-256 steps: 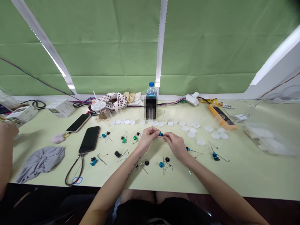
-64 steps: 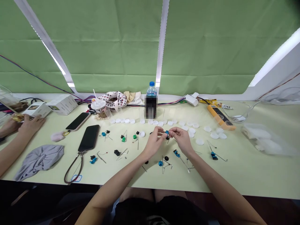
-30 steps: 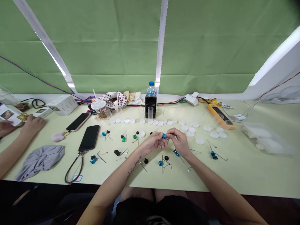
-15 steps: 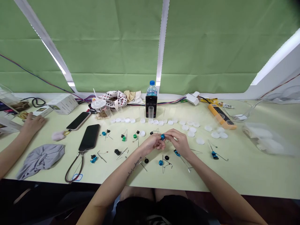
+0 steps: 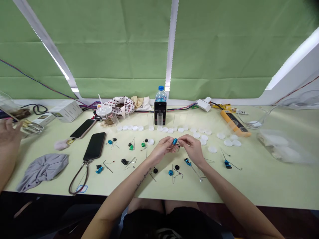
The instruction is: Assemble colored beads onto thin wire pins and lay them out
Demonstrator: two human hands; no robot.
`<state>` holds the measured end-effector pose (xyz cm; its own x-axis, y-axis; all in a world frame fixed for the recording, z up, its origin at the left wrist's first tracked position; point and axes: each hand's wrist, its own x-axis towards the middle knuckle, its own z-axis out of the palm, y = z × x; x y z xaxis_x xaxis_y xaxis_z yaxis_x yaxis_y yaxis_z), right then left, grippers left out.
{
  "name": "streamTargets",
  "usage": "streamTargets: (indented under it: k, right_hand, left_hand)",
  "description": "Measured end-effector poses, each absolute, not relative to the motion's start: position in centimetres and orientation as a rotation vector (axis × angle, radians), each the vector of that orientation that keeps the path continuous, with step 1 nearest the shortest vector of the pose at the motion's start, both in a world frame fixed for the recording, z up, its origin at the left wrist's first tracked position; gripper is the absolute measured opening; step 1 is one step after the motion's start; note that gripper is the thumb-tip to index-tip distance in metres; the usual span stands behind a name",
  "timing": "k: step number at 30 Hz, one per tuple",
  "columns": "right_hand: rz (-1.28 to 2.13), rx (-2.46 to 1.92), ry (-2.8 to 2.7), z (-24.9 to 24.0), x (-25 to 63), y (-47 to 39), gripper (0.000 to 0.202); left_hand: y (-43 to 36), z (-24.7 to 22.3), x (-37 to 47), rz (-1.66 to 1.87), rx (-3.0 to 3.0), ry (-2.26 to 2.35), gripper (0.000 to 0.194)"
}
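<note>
Between my two hands, above the middle of the table, is a small blue metal part (image 5: 174, 141). My left hand (image 5: 164, 148) pinches it from the left with thumb and fingers. My right hand (image 5: 191, 147) is closed at its right end, with fingertips pressed together; whether they grip the part or something smaller is too small to tell. Below lie a round blue piece (image 5: 170, 172), a black disc (image 5: 177, 167) and thin bent metal wires (image 5: 178, 175). Another blue part (image 5: 187, 162) with metal rods rests under my right wrist.
White round caps (image 5: 170, 130) and clear tubes (image 5: 159, 119) line the table's middle. A phone with a running timer (image 5: 160, 109) leans on a bottle (image 5: 161, 94). Two phones lie left, by a grey cloth (image 5: 43, 169). A yellow meter (image 5: 234, 122) lies right. Another person's hand (image 5: 10, 139) is far left.
The blue part has turned and now shows its long side; my right fingers have shifted at its right end. The other person's hand has moved left, uncovering a metal object.
</note>
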<state>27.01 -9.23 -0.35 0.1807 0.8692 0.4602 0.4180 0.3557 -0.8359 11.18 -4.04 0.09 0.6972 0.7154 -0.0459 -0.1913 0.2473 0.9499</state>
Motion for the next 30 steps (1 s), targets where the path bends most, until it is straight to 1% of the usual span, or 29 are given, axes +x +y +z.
streamTargets:
  k: [2,5,10,12,18,23,26,28,30]
  right_hand:
    - [0.524,-1.261,-1.406,-0.6,27.2,-9.1,0.020]
    - [0.563,-1.261,-1.396,-0.9,27.4,-8.9,0.018]
    - [0.478,-1.275,-1.468,-1.1,27.2,-8.9,0.015]
    - [0.402,-1.293,-1.526,-1.0,27.1,-9.0,0.015]
    - [0.151,-1.291,-1.745,-0.9,26.7,-9.4,0.020]
    - [-0.027,-1.316,-1.878,-1.6,26.2,-9.6,0.022]
    - [-0.076,-1.317,-1.921,-1.7,26.8,-9.4,0.022]
    - [-0.068,-1.360,-1.911,-1.5,27.8,-9.0,0.021]
    - [-0.042,-1.509,-1.863,-1.3,29.2,-8.5,0.021]
  left_hand:
    - [-3.9,0.1,11.3,0.761,1.305,0.560,0.035]
    - [-3.6,0.1,11.2,0.848,1.579,0.608,0.037]
    - [-3.5,0.1,11.0,0.801,1.789,0.649,0.020]
    - [-3.5,0.1,10.9,0.760,1.785,0.680,0.021]
    - [-3.3,0.4,10.7,0.699,1.776,0.705,0.040]
    - [-3.2,0.6,10.8,0.672,1.714,0.705,0.048]
    - [-3.3,0.5,10.8,0.650,1.551,0.701,0.047]
    - [-3.2,0.4,10.6,0.657,1.396,0.682,0.042]
    - [-3.0,0.3,10.5,0.680,1.259,0.669,0.035]
